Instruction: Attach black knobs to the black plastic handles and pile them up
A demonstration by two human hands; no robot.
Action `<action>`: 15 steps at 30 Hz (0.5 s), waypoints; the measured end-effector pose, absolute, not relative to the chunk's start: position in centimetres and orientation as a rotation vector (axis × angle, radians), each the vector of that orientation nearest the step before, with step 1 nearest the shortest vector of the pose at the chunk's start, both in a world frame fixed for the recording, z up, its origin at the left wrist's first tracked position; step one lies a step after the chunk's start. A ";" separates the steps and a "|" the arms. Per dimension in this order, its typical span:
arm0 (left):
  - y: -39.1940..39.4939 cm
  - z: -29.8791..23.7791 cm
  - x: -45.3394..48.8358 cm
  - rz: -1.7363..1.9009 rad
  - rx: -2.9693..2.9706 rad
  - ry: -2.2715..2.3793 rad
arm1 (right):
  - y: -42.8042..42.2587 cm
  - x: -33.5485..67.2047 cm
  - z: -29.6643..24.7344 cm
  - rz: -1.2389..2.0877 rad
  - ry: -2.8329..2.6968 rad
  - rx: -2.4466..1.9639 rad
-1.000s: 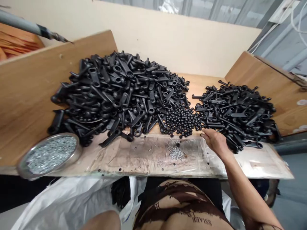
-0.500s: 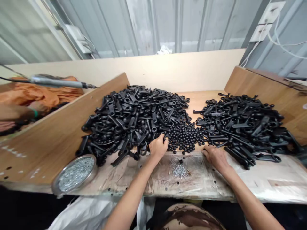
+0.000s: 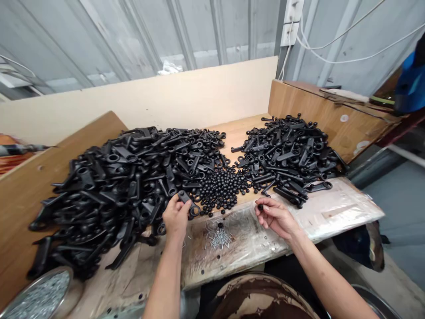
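Note:
My left hand [image 3: 175, 215] is closed on a black plastic lever [image 3: 186, 201] with a ring end, lifted just off the front of the big pile of black levers [image 3: 126, 177]. My right hand [image 3: 275, 215] pinches a small black ball [image 3: 260, 207] between thumb and fingertips, above the plastic-covered table front. A patch of black balls [image 3: 222, 189] lies between my hands, a little farther back. A small heap of metal pins [image 3: 218, 238] lies on the plastic sheet between my wrists.
A second, smaller pile of black parts [image 3: 288, 155] lies at the right. Wooden side boards [image 3: 23, 190] wall the bench left and right. A metal dish of silver bits [image 3: 36, 299] sits at the lower left. Cables hang on the corrugated wall.
My left hand has picked a lever out of the big pile and my right hand has taken up a ball. The camera has swung to the right.

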State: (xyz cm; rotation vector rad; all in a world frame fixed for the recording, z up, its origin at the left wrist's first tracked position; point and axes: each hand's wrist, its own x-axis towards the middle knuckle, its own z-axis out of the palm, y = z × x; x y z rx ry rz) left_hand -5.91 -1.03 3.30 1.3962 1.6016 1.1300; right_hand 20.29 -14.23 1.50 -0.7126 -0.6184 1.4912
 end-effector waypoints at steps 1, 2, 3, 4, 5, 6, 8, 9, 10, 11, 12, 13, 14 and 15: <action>-2.1 3.7 -5.9 1.180 1.227 1.409 | -14.4 20.0 1.6 1.512 -0.603 -0.673; -3.2 4.0 -5.6 1.178 1.084 1.244 | -14.5 19.6 1.7 1.532 -0.592 -0.642; -4.4 4.4 -5.2 1.136 0.972 1.116 | -14.5 19.1 1.8 1.553 -0.585 -0.621; -5.5 4.6 -4.6 1.077 0.890 1.021 | -14.5 18.6 1.9 1.576 -0.582 -0.608; -6.6 4.8 -3.9 1.015 0.825 0.944 | -14.5 18.0 2.0 1.597 -0.584 -0.604; -7.5 4.7 -3.1 0.957 0.769 0.878 | -14.5 17.4 2.1 1.613 -0.588 -0.608; -9.0 4.3 -1.8 0.851 0.666 0.767 | -14.5 16.3 2.3 1.619 -0.609 -0.639; -9.5 4.0 -1.3 0.805 0.617 0.722 | -14.5 15.8 2.5 1.605 -0.619 -0.665; -9.8 3.7 -0.9 0.767 0.571 0.683 | -14.5 15.4 2.6 1.580 -0.626 -0.696; -10.0 3.3 -0.7 0.738 0.535 0.648 | -14.5 15.1 2.7 1.550 -0.631 -0.728; -10.2 3.1 -0.5 0.719 0.513 0.618 | -14.5 14.8 2.8 1.520 -0.637 -0.760; -10.3 2.9 -0.4 0.711 0.507 0.594 | -14.6 14.7 2.9 1.492 -0.645 -0.791; -10.4 2.8 -0.4 0.709 0.517 0.579 | -14.6 14.6 3.0 1.468 -0.659 -0.819; -10.5 2.7 -0.4 0.708 0.538 0.574 | -14.7 14.6 3.0 1.449 -0.678 -0.846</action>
